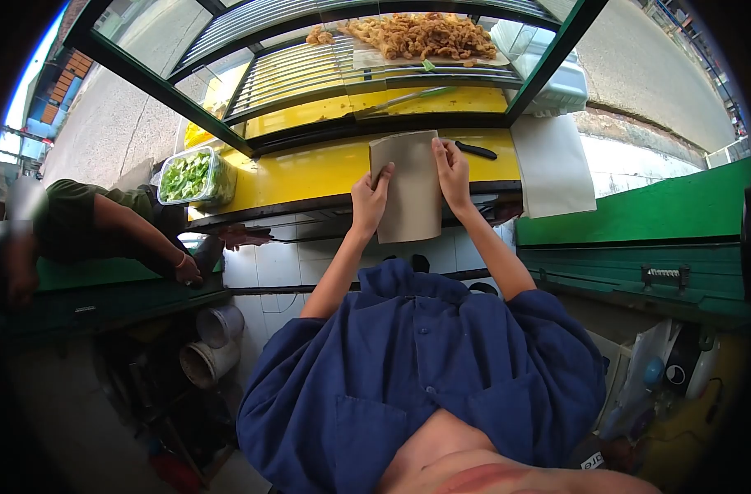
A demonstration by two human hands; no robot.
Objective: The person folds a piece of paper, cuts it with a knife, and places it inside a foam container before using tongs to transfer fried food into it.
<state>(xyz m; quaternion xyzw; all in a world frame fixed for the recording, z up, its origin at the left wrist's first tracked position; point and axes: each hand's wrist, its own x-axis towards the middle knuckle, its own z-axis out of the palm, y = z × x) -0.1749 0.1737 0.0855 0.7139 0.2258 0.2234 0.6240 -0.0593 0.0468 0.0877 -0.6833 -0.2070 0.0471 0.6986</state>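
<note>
A brown paper piece (pixel 410 193), folded or layered at its top edge, is held upright in front of my chest at the yellow counter's front edge. My left hand (pixel 370 200) pinches its left side, thumb on the near face. Higher up, my right hand (pixel 452 173) grips the right edge with the thumb pointing up. Just beyond my right hand lies a black handle (pixel 476 150) on the yellow counter (pixel 301 174).
Fried food pieces (pixel 429 37) sit on a rack in the glass case. Tongs (pixel 408 100) lie below. A lettuce container (pixel 197 177) stands left, near a seated person (pixel 112 214). White paper sheets (pixel 554 167) and foam boxes (pixel 557 82) are to the right.
</note>
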